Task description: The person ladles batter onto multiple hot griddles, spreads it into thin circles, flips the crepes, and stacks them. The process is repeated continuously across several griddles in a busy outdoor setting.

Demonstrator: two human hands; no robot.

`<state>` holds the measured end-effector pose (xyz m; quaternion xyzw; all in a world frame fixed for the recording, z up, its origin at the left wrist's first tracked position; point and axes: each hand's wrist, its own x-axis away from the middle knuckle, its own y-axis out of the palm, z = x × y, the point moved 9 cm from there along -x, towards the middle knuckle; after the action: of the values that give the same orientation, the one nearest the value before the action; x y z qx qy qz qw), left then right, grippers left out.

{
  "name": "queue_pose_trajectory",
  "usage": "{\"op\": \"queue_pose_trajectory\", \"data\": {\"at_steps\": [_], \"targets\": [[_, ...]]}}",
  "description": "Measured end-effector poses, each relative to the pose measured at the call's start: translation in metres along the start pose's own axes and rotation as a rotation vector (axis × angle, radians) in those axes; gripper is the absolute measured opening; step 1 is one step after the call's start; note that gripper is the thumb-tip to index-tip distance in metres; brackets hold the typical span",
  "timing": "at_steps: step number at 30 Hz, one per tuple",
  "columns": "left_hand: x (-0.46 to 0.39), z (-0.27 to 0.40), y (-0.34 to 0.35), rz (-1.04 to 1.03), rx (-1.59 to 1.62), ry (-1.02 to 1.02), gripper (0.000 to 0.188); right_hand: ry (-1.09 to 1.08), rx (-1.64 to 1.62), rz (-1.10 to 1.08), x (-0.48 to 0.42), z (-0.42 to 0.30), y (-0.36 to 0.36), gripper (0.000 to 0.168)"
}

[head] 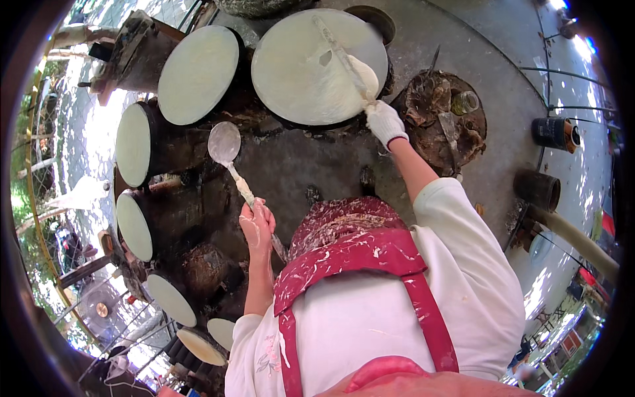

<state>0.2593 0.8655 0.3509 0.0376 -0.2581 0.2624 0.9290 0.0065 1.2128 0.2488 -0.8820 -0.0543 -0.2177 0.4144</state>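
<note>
My bare left hand (257, 221), smeared with batter, grips the handle of a ladle (224, 142). The ladle's round bowl points away from me over the dark floor. In a white knit glove, my right hand (386, 124) holds a long flat spreader (340, 54) at its near end. The spreader lies across a large round griddle (283, 74) coated with pale batter. A thicker mound of batter (364, 74) sits just right of the spreader, and a small gap (325, 58) shows in the layer to its left.
More round griddles with pale tops, such as this one (198, 74), curve around my left side. To the right stands a round stand (421, 134) bearing a glass jar (465, 102) and a flat blade (448, 130). A dark bucket (550, 133) is farther right.
</note>
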Motion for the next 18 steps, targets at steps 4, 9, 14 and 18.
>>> {"op": "queue_pose_trajectory", "data": {"at_steps": [4,9,14,18], "targets": [[0.022,0.0,0.022,0.065,0.009,-0.007,0.021,-0.193,0.178,-0.331,0.059,-0.019,0.017,0.051],[0.036,-0.002,0.035,0.127,0.005,-0.03,0.022,-0.063,0.245,-0.134,0.02,0.014,-0.053,0.047],[0.03,0.0,0.062,0.076,-0.032,-0.045,0.022,-0.145,0.047,-0.08,-0.039,0.012,-0.056,0.056],[0.023,-0.005,0.068,0.068,-0.042,-0.061,0.021,-0.197,0.161,-0.348,0.01,0.052,-0.026,0.059]]}}
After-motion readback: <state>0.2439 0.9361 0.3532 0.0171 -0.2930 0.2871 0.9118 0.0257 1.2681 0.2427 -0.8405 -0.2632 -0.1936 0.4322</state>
